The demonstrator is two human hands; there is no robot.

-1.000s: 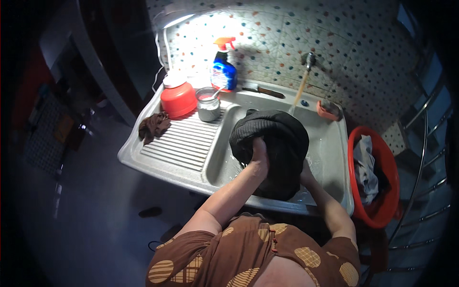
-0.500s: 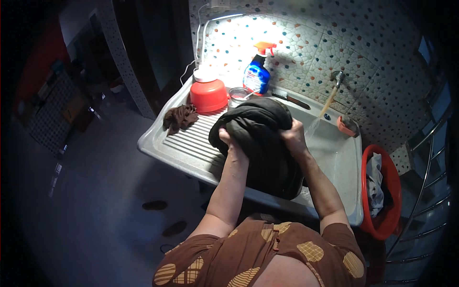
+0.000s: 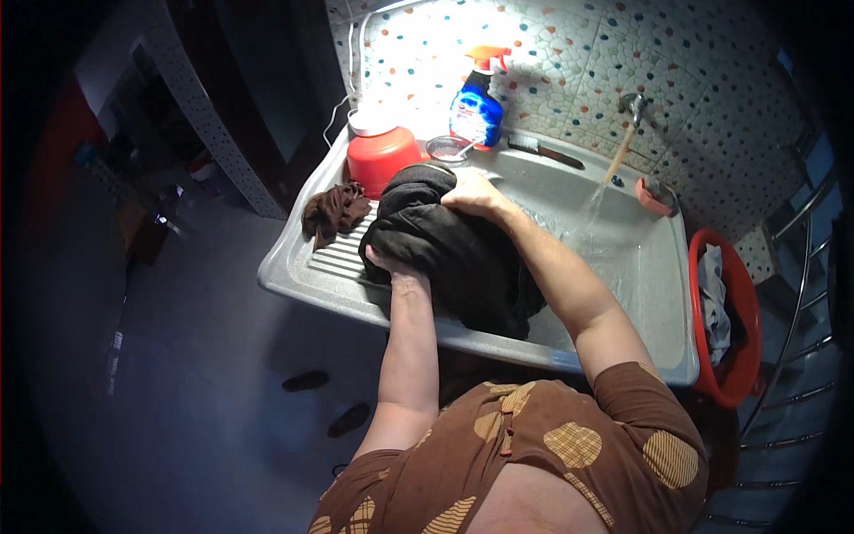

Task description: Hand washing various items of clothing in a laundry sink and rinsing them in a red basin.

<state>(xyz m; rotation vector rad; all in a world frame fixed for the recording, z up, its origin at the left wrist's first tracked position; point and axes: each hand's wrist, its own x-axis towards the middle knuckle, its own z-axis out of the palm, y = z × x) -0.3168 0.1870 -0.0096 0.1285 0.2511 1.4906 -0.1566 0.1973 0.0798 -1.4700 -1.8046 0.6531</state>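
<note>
A bunched black garment (image 3: 454,254) lies over the ribbed washboard side of a grey laundry sink (image 3: 311,294), its lower end hanging into the basin. My left hand (image 3: 389,264) grips it from the near left, fingers partly buried in the folds. On the upper right of the bundle my right hand (image 3: 473,192) is closed over the cloth. Water runs from the tap (image 3: 633,105) into the basin, to the right of the garment. Left of the bundle, a crumpled brown cloth (image 3: 335,212) rests on the ribs.
Along the back stand a red tub (image 3: 382,158), a glass jar (image 3: 447,149), a blue spray bottle (image 3: 477,111) and a scrubbing brush (image 3: 544,151). A pink soap holder (image 3: 656,196) sits at the right corner. A red basin with clothes (image 3: 752,329) stands beside metal railings (image 3: 801,285).
The garment has shifted left and lower onto the ribbed side. My right hand has moved left over its top, and my left hand has slid lower along its near side.
</note>
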